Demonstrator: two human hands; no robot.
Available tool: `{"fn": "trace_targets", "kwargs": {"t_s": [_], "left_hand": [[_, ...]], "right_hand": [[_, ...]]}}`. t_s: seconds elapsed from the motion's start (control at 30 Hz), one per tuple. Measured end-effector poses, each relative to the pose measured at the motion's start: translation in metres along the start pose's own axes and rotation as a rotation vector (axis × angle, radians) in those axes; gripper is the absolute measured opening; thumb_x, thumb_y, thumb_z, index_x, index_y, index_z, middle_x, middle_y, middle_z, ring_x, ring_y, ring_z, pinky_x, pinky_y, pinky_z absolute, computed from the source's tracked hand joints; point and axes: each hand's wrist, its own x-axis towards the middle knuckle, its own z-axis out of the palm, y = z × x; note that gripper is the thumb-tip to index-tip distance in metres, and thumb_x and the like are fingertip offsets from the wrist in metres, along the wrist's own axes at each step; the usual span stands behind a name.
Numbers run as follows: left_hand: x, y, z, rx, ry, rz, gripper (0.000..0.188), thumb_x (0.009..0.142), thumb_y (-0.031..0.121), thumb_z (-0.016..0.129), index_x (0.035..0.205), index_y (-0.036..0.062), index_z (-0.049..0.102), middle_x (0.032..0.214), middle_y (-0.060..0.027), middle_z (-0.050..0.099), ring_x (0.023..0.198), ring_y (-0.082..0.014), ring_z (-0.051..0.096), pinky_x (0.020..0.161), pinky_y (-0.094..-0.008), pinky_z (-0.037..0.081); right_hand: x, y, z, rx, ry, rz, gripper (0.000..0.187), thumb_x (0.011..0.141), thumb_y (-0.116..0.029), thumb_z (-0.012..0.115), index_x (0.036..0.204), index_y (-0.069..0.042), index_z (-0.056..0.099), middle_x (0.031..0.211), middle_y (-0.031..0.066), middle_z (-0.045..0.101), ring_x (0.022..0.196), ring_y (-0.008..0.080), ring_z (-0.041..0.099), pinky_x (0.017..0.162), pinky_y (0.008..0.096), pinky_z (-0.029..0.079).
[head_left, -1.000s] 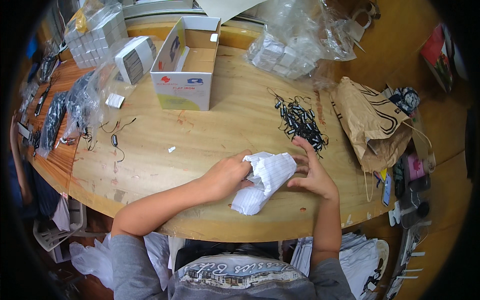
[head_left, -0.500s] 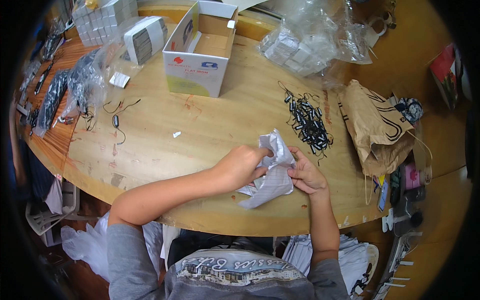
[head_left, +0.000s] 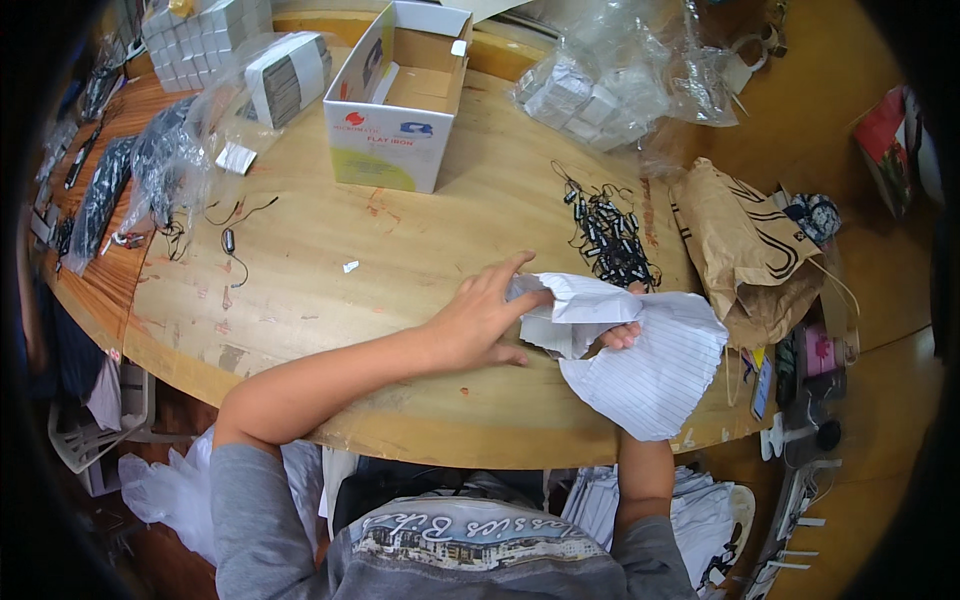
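Observation:
A crumpled, lined sheet of paper (head_left: 660, 350) is spread over the near right part of the table, curling at its left end. My right hand (head_left: 622, 335) grips it from beneath, mostly hidden, with a few fingertips curled over the paper. To the left is my left hand (head_left: 480, 318), its fingers spread apart and one finger reaching against the paper's curled edge. Just beyond the sheet lies a tangled pile of small dark cylinders with thin black cords (head_left: 610, 238).
At the back stands an open white carton (head_left: 390, 150). A brown paper bag (head_left: 745, 240) is at the right, with clear plastic bags of white blocks (head_left: 590, 105) behind it. Stacked white boxes (head_left: 205, 45) and plastic-wrapped dark parts (head_left: 105, 205) line the left side. One corded piece (head_left: 229, 241) lies apart.
The bunched paper has opened out and swung to the right, now covering most of my right hand. My left hand's fingers have loosened from the paper and spread.

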Motion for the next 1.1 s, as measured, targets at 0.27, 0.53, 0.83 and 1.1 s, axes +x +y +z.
{"fn": "trace_targets", "kwargs": {"t_s": [0.27, 0.53, 0.83, 1.1], "left_hand": [[0.002, 0.010, 0.014, -0.087, 0.141, -0.055, 0.063, 0.052, 0.025, 0.075, 0.102, 0.0067, 0.042, 0.127, -0.0240, 0.018, 0.113, -0.0421, 0.027, 0.090, -0.0467, 0.029], [0.002, 0.007, 0.012, -0.088, 0.093, 0.041, 0.072, 0.053, 0.025, 0.073, 0.114, 0.0067, 0.039, 0.121, -0.0229, 0.030, 0.113, -0.0394, 0.029, 0.091, -0.0454, 0.028], [0.005, 0.009, 0.000, -0.071, 0.041, 0.030, 0.067, 0.056, 0.023, 0.070, 0.114, 0.0079, 0.040, 0.124, -0.0190, 0.028, 0.114, -0.0366, 0.030, 0.091, -0.0458, 0.027], [-0.002, 0.001, -0.014, 0.017, -0.063, -0.077, 0.081, 0.052, 0.030, 0.075, 0.117, 0.0097, 0.033, 0.128, -0.0195, 0.017, 0.118, -0.0392, 0.020, 0.092, -0.0496, 0.024]], "right_hand": [[-0.006, -0.006, 0.022, 0.059, 0.080, -0.144, 0.041, 0.082, -0.041, 0.038, 0.093, -0.001, 0.045, 0.073, 0.0096, 0.044, 0.066, 0.0202, 0.044, 0.068, 0.0312, 0.036], [0.004, -0.012, 0.009, -1.022, 0.497, -0.080, 0.049, 0.074, -0.015, 0.060, 0.116, 0.000, 0.038, 0.108, 0.0084, 0.048, 0.100, 0.0170, 0.045, 0.087, 0.0284, 0.036], [0.006, 0.012, 0.006, -0.948, 0.556, -0.019, 0.045, 0.066, 0.003, 0.064, 0.107, 0.000, 0.046, 0.100, 0.0045, 0.053, 0.093, 0.0145, 0.050, 0.081, 0.0249, 0.039], [0.004, -0.018, 0.011, -0.524, 0.544, -0.675, 0.049, 0.071, 0.009, 0.048, 0.116, -0.008, 0.038, 0.110, 0.0090, 0.047, 0.100, 0.0210, 0.047, 0.087, 0.0348, 0.041]]}}
